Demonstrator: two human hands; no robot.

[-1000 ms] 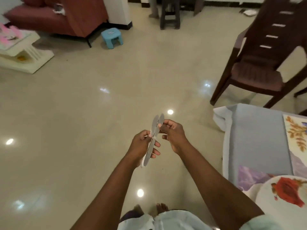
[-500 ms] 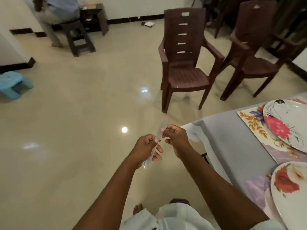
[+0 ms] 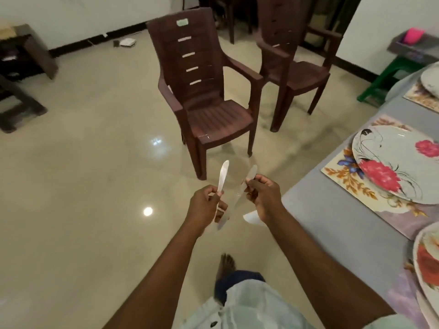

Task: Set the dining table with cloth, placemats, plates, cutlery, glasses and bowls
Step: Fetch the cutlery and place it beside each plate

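Pinching one slim silver metal knife in left hand, another blurred silver knife between right hand fingertips, blades above.

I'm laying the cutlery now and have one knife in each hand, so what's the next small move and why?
Probably carry the right hand and its knife over to the nearest floral plate and lay it on the placemat beside the plate. The knives are already split, the left hand holding the other knife, and no cutlery shows by that plate.
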